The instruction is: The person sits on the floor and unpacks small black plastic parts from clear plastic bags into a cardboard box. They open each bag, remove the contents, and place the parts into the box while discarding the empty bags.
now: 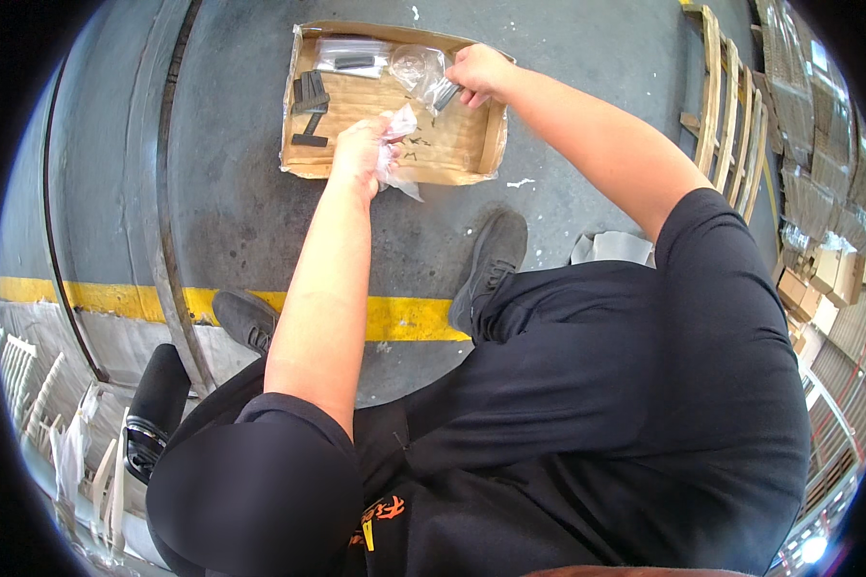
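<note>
A shallow cardboard tray (356, 101) lies on the floor in front of me. Over its near edge, my left hand (359, 154) is closed around a crumpled clear plastic bag (401, 123). My right hand (481, 74) reaches in at the far right corner, its fingers pinched on a small dark strip (445, 97); clear plastic lies against this strip. Several flat black pieces (310, 93) are piled at the tray's left side. Behind them is a clear bag (354, 56) with a dark piece in or on it. A round, see-through plastic item (410, 65) sits beside that bag.
My shoes (496, 264) stand on the grey floor, near a yellow painted line (404, 318). Wooden pallets (722, 106) and wrapped cardboard stacks (823, 144) are on the right. A metal rail (168, 192) runs along the left.
</note>
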`<state>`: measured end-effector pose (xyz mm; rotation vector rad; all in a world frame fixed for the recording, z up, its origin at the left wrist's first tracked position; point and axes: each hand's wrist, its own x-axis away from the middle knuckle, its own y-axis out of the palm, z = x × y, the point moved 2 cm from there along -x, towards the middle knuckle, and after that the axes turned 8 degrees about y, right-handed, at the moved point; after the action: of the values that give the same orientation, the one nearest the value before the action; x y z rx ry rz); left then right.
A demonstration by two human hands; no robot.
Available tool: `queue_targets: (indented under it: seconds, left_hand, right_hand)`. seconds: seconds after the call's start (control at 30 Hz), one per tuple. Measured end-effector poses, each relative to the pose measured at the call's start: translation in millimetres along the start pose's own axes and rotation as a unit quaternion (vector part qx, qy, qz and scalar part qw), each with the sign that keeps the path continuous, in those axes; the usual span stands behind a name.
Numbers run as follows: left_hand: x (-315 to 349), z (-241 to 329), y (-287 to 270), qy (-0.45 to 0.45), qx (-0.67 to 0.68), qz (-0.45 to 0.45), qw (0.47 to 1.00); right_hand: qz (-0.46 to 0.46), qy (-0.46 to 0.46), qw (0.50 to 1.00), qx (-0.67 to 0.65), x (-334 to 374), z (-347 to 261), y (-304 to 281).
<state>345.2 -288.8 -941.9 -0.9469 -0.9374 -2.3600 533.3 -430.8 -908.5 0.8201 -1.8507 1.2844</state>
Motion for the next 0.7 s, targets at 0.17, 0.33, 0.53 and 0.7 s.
queue_targets:
  seconds: [0.17,0.33,0.53,0.7]
  left_hand:
    - [11,-13,27,-0.028,-0.05,-0.044,0.997]
    - [24,-22,68,-0.1,0.006,-0.152,0.983]
    - [31,-16,96,-0.048,0.154,-0.119,0.98]
    - [35,5,99,0.011,0.186,-0.008,0.982]
  right_hand:
    - [-0.039,0.02,0.998,-0.048,12,4,-18]
    - [-0.063,0.046,0.995,-0.067,24,13,-38]
    - [-0.125,0.014,0.975,-0.181,51,7,-43]
    - [-0.139,-0.04,0.97,-0.197,70,-11,-32]
